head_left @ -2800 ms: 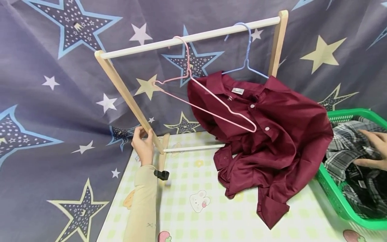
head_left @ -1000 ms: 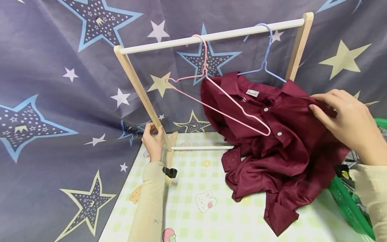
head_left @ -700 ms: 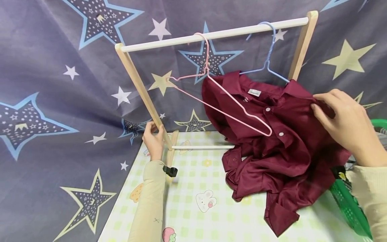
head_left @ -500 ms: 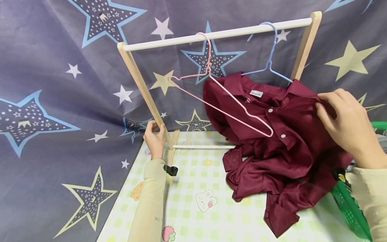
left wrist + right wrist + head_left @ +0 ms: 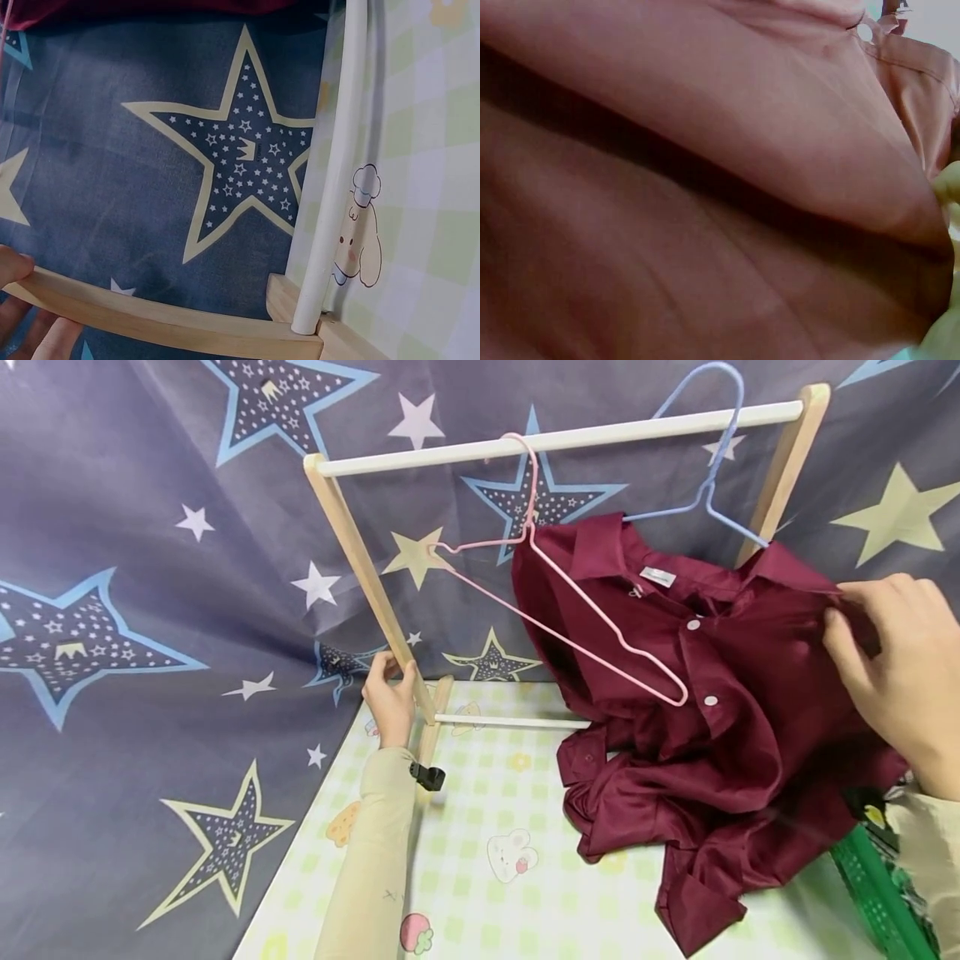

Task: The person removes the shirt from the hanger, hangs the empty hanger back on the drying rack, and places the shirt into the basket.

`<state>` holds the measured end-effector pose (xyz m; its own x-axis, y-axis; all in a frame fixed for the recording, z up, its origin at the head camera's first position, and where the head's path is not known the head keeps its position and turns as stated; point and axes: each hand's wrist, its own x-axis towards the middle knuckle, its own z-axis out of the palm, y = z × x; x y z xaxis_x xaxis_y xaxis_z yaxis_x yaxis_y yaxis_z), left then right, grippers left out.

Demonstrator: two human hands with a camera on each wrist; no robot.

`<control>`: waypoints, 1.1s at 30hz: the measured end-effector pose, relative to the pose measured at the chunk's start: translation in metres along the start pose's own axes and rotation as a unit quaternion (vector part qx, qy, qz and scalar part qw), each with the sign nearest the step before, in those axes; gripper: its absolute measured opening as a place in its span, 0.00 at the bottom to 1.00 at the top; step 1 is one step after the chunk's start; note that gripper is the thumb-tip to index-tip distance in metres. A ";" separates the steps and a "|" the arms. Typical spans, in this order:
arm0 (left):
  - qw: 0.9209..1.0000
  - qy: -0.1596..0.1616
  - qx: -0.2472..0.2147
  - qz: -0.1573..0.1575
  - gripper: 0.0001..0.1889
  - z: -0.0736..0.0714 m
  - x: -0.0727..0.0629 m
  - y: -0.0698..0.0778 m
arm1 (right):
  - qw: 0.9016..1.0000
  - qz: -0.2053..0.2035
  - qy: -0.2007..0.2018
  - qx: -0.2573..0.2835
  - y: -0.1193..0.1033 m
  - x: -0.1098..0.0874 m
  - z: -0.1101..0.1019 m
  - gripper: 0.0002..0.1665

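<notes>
In the head view the change lies at 1 to 2 o'clock: the bend of the blue hanger (image 5: 718, 456), which rested on the rail (image 5: 600, 435) half a second ago, now stands above it, the hook's tip just behind the bar. The maroon shirt (image 5: 738, 727) on it, at 3 o'clock, has risen at the collar. Also at 3 o'clock, the right hand (image 5: 903, 672) pinches the shirt's shoulder; with the bend unseated, that hand seems to bear most of the weight. The left hand (image 5: 390, 702), at 8 o'clock, grips the left upright (image 5: 362, 568), probably steadying the frame. The pink hanger (image 5: 573, 579) hangs bare on the rail.

In the left wrist view, thumb and fingers hold the upright at 8 o'clock; the lower bar (image 5: 330, 180) runs from 1 to 5 o'clock.

In the right wrist view, shirt cloth fills most of the frame. Blurred fingers show at 3 o'clock; whether they also hold the hanger I cannot tell.
</notes>
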<state>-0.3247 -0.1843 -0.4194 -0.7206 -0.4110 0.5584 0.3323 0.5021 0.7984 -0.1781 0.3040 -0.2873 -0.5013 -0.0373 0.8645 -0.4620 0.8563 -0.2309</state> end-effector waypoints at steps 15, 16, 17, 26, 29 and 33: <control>1.000 -0.003 0.001 0.003 0.08 -0.002 0.002 0.004 | 0.999 -0.026 0.003 -0.027 -0.002 -0.013 -0.015 0.33; 1.000 -0.004 0.002 0.002 0.08 -0.002 0.002 0.004 | 0.999 -0.025 0.003 -0.024 -0.002 -0.015 -0.016 0.33; 1.000 -0.004 0.002 0.001 0.08 -0.002 0.002 0.003 | 1.000 -0.024 0.003 -0.019 -0.002 -0.017 -0.016 0.33; 1.000 0.011 -0.007 0.003 0.08 -0.009 0.004 0.002 | 0.998 -0.013 -0.039 -0.043 -0.010 -0.034 -0.013 0.26; 1.000 0.009 -0.004 0.003 0.08 -0.009 0.003 0.003 | 0.998 -0.010 -0.051 -0.040 -0.009 -0.044 -0.011 0.30; 1.000 -0.001 -0.002 0.004 0.08 -0.005 0.003 0.005 | 0.999 -0.006 -0.045 -0.023 -0.007 -0.059 -0.007 0.33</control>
<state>-0.3216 -0.1872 -0.4130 -0.7185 -0.4061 0.5646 0.3407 0.5022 0.7948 -0.1404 0.3038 -0.3342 -0.5601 -0.0918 0.8233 -0.4358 0.8779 -0.1986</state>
